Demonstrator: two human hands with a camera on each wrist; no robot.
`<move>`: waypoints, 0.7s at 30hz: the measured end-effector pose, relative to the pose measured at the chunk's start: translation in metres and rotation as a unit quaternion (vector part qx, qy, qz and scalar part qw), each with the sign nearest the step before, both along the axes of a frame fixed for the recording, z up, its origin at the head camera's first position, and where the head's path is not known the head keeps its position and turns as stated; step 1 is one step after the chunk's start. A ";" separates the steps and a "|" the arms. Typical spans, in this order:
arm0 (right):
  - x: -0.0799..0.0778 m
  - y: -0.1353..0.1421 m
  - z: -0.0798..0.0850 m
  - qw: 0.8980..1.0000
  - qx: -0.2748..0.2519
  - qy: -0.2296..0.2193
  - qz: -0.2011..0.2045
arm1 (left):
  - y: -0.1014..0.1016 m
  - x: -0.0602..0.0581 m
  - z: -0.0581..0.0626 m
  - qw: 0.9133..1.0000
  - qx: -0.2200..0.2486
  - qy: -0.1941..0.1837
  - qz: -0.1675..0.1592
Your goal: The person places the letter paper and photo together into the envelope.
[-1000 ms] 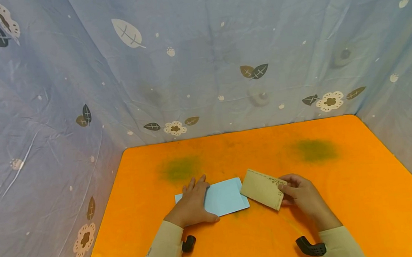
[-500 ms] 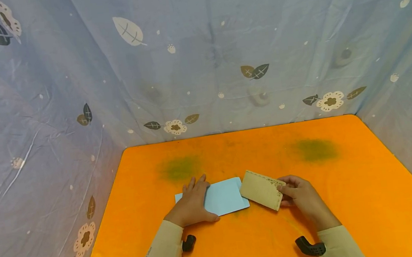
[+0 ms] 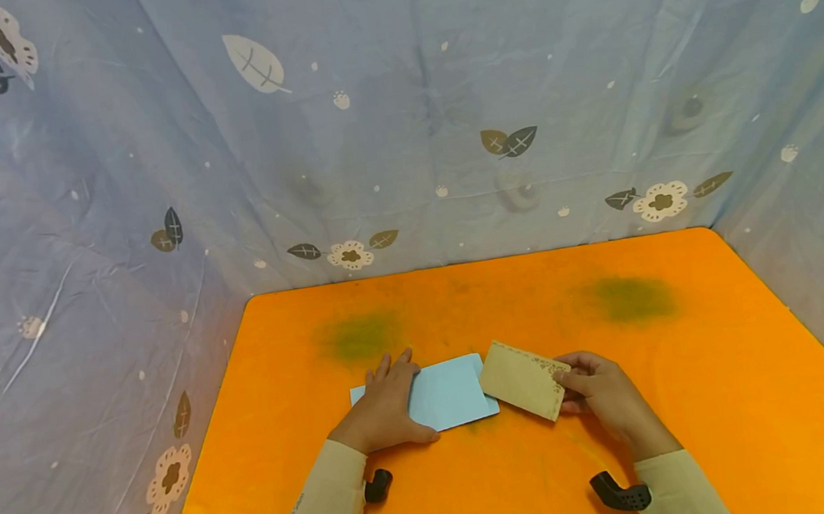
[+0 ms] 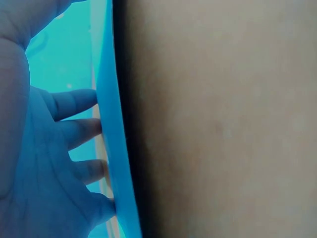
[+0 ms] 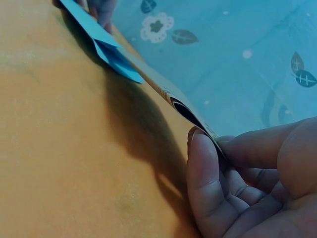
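A light blue paper envelope is gripped across its width by my left hand, thumb at the near edge and fingers over the far one. In the right wrist view, the flap end of the blue envelope stands a little above the table, with a shadow below. My right hand pinches the right end of a tan folded paper card with brown floral print, between thumb and fingers. Its left corner overlaps the blue envelope's flap end. In the right wrist view, the card gapes at the pinched end.
An orange table with rounded far corners lies under both hands. Pale blue curtains with leaf and flower prints enclose it at the back and both sides. Black curved wrist pieces stick out from the sleeves.
My right hand and the tan card have shifted very slightly left. My left hand keeps its hold on the blue envelope without visible movement.
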State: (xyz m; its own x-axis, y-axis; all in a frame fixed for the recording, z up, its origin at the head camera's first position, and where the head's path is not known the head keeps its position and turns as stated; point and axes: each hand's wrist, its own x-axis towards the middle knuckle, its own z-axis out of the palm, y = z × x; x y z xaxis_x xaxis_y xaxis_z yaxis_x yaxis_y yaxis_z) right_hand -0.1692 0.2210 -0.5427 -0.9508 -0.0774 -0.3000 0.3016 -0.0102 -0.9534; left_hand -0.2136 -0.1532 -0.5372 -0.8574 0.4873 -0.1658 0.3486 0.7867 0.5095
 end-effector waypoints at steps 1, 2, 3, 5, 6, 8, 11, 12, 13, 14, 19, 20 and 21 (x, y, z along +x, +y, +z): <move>0.000 0.000 0.000 1.000 -0.001 0.000 0.003 | 0.000 0.000 0.000 1.000 0.000 0.000 0.000; 0.000 0.000 -0.001 1.000 -0.002 0.000 0.004 | 0.000 0.000 0.000 1.000 0.001 0.000 0.000; 0.000 0.000 -0.001 1.000 -0.003 -0.001 0.006 | 0.000 0.000 0.000 1.000 0.001 -0.001 0.000; 0.000 0.000 -0.002 1.000 -0.002 -0.002 0.011 | 0.000 0.000 0.000 1.000 0.002 -0.001 0.000; 0.000 0.000 -0.003 1.000 -0.002 -0.004 0.014 | 0.000 0.000 0.000 1.000 0.003 -0.001 0.000; 0.000 0.000 -0.004 1.000 0.000 -0.005 0.018 | -0.001 0.000 -0.001 1.000 0.004 -0.001 -0.001; 0.000 -0.001 -0.005 1.000 0.007 -0.003 0.027 | -0.001 0.000 -0.001 1.000 0.005 0.000 0.000; 0.000 -0.001 -0.005 1.000 0.010 -0.003 0.028 | -0.001 0.000 -0.001 1.000 0.004 0.000 0.000; 0.000 -0.002 -0.005 1.000 0.013 -0.002 0.028 | -0.001 0.000 -0.001 1.000 0.004 0.000 0.000; 0.000 -0.003 -0.005 1.000 0.015 -0.003 0.025 | -0.001 0.000 -0.001 1.000 0.003 0.001 0.000; 0.001 -0.008 -0.004 0.999 0.033 -0.001 -0.006 | -0.001 0.001 0.000 1.000 0.001 0.001 0.000; 0.001 -0.009 -0.003 0.999 0.034 -0.002 -0.012 | -0.001 0.001 0.000 1.000 0.001 0.000 0.000; 0.001 -0.009 -0.002 0.999 0.039 -0.003 -0.015 | -0.001 0.001 0.000 1.000 0.002 0.000 0.000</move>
State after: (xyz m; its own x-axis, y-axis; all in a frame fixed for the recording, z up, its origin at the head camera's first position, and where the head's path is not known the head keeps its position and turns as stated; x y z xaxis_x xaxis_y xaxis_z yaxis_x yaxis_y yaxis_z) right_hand -0.1679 0.2118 -0.5451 -0.9507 -0.0251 -0.3090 0.3073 0.0544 -0.9501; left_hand -0.2124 -0.1538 -0.5374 -0.8575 0.4877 -0.1638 0.3488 0.7852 0.5117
